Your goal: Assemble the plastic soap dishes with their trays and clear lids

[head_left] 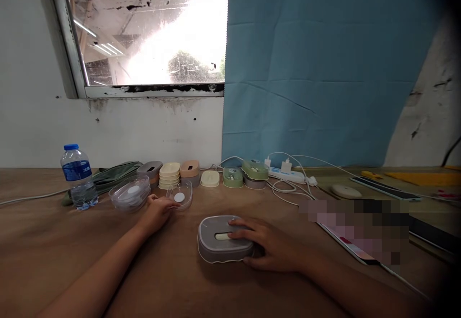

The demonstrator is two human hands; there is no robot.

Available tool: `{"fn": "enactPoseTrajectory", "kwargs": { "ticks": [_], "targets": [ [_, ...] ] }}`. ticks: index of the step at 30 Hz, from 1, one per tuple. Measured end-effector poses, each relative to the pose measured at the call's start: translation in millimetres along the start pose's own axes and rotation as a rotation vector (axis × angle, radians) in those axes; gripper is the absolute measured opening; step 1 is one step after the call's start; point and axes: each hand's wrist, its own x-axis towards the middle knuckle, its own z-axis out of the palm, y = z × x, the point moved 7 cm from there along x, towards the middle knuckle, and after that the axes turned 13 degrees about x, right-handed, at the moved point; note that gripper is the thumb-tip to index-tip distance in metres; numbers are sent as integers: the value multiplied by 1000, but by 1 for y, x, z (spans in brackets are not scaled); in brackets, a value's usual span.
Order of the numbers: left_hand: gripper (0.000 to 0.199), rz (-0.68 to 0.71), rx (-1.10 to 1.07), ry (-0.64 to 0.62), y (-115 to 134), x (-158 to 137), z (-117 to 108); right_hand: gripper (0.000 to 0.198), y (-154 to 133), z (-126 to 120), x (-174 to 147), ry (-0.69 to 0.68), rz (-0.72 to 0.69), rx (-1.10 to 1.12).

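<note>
My right hand (272, 245) lies over the right side of a grey rounded box (216, 250), with fingers on its top and the thumb along its near side. A pale insert shows in the slot of the lid, and a thin clear rim surrounds the box. Farther left, my left hand (158, 212) has its fingers at the near-left edge of a clear plastic cover (186, 200) bearing a white round piece. Just beyond that hand are several nested clear covers (124, 200). The left fingertips are partly hidden.
Along the wall stand a water bottle (79, 178), a dark green pouch (117, 174), stacked cream lids (169, 176), a peach-and-grey box (190, 170) and green boxes (255, 169). A power strip (288, 175) with white cables and a blurred device (345, 243) lie to the right.
</note>
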Motion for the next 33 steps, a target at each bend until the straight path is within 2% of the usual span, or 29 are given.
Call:
{"fn": "enactPoseTrajectory", "kwargs": {
  "ticks": [11,16,20,22,26,30,33],
  "targets": [
    [17,-45,-28,65,-6,-1,-5,52,-1,-1,0,4,13,14],
    [15,-49,-64,164,-7,-4,-12,51,-2,0,0,-1,8,8],
    [16,-97,-144,294,0,-8,-26,52,-3,0,0,4,-1,-8],
    [17,-142,-275,331,4,-9,-31,51,-5,0,-1,8,-18,-14],
    [19,-166,-706,337,16,-10,-33,60,-9,0,-1,6,-77,-25],
    [23,-149,-1034,250,31,-10,-30,80,-12,-5,-4,61,-93,-19],
    [28,-153,-1230,177,39,-12,-27,81,-10,-12,-6,165,-70,-39]
  ]
}}
